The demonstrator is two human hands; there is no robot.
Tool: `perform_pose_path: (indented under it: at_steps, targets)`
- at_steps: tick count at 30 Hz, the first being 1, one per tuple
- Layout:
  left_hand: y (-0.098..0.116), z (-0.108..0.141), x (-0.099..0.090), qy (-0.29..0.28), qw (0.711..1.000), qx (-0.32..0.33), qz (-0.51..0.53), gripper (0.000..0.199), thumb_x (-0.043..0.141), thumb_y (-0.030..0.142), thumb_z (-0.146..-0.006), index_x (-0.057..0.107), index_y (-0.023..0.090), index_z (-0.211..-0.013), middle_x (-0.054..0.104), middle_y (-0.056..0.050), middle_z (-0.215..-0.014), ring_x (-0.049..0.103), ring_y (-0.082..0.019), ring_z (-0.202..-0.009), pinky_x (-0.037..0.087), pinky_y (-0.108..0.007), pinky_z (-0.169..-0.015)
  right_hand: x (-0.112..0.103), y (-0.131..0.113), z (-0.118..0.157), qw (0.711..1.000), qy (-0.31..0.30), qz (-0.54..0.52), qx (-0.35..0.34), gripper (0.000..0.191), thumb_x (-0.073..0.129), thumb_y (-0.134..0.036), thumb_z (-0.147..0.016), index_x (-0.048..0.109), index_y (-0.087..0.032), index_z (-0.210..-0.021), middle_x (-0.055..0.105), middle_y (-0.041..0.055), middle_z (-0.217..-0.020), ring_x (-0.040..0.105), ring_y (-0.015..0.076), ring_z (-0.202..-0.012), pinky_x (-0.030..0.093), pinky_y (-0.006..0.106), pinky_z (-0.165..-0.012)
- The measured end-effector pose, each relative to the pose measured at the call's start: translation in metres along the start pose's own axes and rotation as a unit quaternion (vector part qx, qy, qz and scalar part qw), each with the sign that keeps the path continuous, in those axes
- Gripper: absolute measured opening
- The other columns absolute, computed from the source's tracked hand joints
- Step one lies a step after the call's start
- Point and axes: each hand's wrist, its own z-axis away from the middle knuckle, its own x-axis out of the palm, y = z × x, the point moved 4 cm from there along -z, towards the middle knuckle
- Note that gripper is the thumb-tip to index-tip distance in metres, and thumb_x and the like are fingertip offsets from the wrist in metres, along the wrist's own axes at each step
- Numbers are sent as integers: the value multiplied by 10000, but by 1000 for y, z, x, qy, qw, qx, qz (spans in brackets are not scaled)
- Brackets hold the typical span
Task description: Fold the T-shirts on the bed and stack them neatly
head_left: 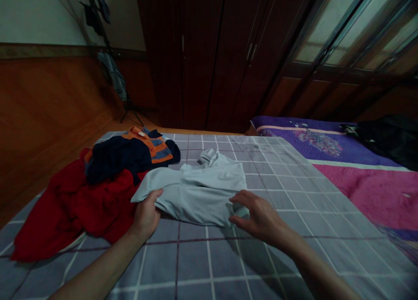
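**Left hand (148,213) pinching, right hand (256,215) spread, at either end of a pale garment (202,195)**

At far left a red garment (68,204) lies heaped, with a navy-and-orange garment (114,156) on top. Just beside them, the left hand grasps the pale garment's left end, thumb uppermost; this grip should be steady but light, and kept off the red cloth so nothing drags along. The pale garment lies in creased layers mid-way across the checked bedspread (209,269). The step in hand looks like straightening it: gentle tension between both ends would flatten the wrinkles better than patting. At its near right corner, the right hand has thumb and fingers parted; whether they touch the cloth I cannot tell. A good hold there would catch every layer, level with the left.
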Motion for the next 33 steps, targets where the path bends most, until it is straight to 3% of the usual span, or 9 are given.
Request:
perform_pose_path:
  at_steps: [4, 7, 11, 14, 16, 19, 21, 29, 33]
  targets:
    - [8, -6, 2, -13, 1000, 8, 17, 434, 606, 91, -575, 663, 160, -1000, 713, -20, -927, 641, -246, -993, 507, -360, -920, 28, 20, 23, 999, 40, 19, -6, 473, 659, -232, -737, 577, -176, -1200, 537, 146, -1250, 530, 280, -1117, 460, 444, -932]
    - [7, -14, -1, -34, 997, 8, -67, 453, 643, 139, -600, 638, 155, -1053, 697, -41, -949, 632, -268, -995, 503, -387, -910, 33, 29, 22, 994, 111, -3, -7, 221, 557, -240, -833, 639, -191, -1033, 580, 135, -1152, 548, 265, -1061, 467, 444, -903]
    - [12, -16, -8, -62, 953, 163, -248, 666, 681, 255, -685, 456, 167, -1306, 569, -111, -1229, 537, -296, -1151, 415, -447, -1003, 29, 29, 16, 979, 180, -93, 8, 167, 475, -296, -902, 613, -213, -861, 640, 94, -978, 585, 232, -947, 475, 395, -845]
    - [23, 10, -4, -58, 838, 388, -378, 763, 684, 230, -720, 329, 209, -1394, 365, -139, -1417, 380, -305, -1299, 304, -470, -1085, 26, 26, 15, 971, 183, -146, 49, 206, 456, -342, -913, 601, -207, -856, 654, 64, -836, 608, 208, -814, 478, 346, -743]
    - [19, 37, 9, -149, 738, 495, -434, 654, 654, 185, -759, 390, 255, -1353, 401, -105, -1392, 362, -283, -1312, 283, -455, -1100, 24, 21, 11, 969, 173, -164, 63, 231, 461, -364, -909, 605, -197, -839, 652, 51, -784, 608, 194, -754, 462, 318, -692]
    - [-5, 68, 32, -332, 620, 519, -486, 611, 663, 211, -764, 431, 253, -1327, 500, -101, -1322, 419, -285, -1271, 329, -445, -1072, 18, 5, 0, 972, 144, -183, 40, 247, 466, -368, -905, 611, -193, -810, 644, 31, -739, 593, 171, -704, 437, 289, -659]
    - [-18, 73, 47, -381, 592, 487, -516, 602, 649, 226, -767, 442, 200, -1332, 535, -130, -1298, 469, -301, -1226, 365, -449, -1035, 12, -7, -10, 973, 130, -187, 25, 259, 459, -365, -907, 610, -192, -786, 628, 19, -702, 573, 153, -663, 422, 271, -632]
    - [38, 49, 115, -292, 774, 329, -455, 221, 428, 195, -865, 645, 170, -903, 652, -6, -740, 597, -147, -675, 436, -232, -604, 8, -23, -26, 985, 156, 36, 58, 365, 637, -378, -749, 615, -159, -1039, 638, 57, -739, 577, 210, -664, 395, 302, -618]
    - [93, 77, 160, -341, 775, 355, -396, 203, 462, 174, -834, 659, 143, -871, 581, 32, -622, 517, -91, -533, 360, -183, -478, -4, -16, -38, 964, 240, 77, 86, 236, 551, -263, -768, 631, -165, -967, 648, 83, -800, 586, 233, -751, 395, 313, -650]
